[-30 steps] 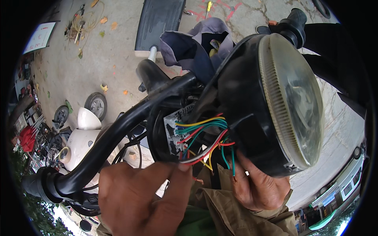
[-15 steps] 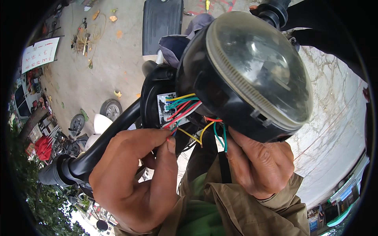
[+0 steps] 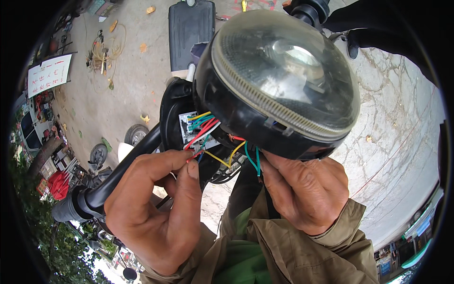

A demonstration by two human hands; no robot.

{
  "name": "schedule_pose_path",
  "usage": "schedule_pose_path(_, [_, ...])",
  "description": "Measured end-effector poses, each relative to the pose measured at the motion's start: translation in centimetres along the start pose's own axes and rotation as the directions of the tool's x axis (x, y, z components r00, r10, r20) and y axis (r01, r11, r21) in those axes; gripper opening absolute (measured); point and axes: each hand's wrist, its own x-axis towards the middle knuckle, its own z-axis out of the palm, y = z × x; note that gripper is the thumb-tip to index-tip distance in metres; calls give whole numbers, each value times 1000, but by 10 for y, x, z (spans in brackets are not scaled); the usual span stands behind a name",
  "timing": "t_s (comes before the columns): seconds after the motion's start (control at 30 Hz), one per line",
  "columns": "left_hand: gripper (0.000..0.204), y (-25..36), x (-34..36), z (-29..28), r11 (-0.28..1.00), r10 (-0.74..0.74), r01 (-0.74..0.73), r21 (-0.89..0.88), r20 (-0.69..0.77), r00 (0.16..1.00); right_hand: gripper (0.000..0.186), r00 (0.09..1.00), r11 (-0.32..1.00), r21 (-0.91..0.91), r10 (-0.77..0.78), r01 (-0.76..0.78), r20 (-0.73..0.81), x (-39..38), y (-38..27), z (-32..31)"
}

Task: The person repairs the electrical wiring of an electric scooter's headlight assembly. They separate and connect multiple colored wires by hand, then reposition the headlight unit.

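A big round headlight [image 3: 283, 80] with a clear ribbed lens and black shell leans out of its black housing [image 3: 172, 106]. My left hand [image 3: 153, 203] pinches the tip of a red wire [image 3: 190, 160] between thumb and forefinger, left of the headlight. Yellow, green, red and white wires [image 3: 206, 128] run between a white panel in the housing and the headlight's back. Under the shell's lower edge, my right hand [image 3: 309, 189] is closed against the headlight, its fingertips hidden. Beside those fingers dangle loose green wires [image 3: 257, 161]; a yellow wire [image 3: 217, 158] loops toward my left hand.
A black handlebar [image 3: 123, 170] slants down to the left, with a second grip [image 3: 309, 12] at the upper right. Beyond lie a dark plastic panel [image 3: 191, 38], a coiled cable [image 3: 105, 57] and small wheels [image 3: 136, 134]. A person's dark-clothed leg [image 3: 378, 45] stands at the right.
The headlight, housing and both hands have shifted left in view, and the headlight sits slightly higher. My left hand still pinches the red wire; my right stays beneath the headlight.
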Motion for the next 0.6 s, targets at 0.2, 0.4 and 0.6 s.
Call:
schedule_pose_path(0.2, [10, 1, 2, 2, 997, 64, -65, 36, 11, 998, 29, 1000, 999, 33, 11, -11, 11, -1, 2, -3])
schedule_pose_path(0.4, [11, 2, 4, 3, 998, 59, -59, 33, 8, 998, 29, 1000, 999, 45, 26, -26, 2, 2, 4, -3])
schedule_pose_path(0.6, [14, -4, 5, 1, 989, 141, -141, 48, 11, 990, 32, 997, 996, 55, 62, -64, 37, 3, 0, -4])
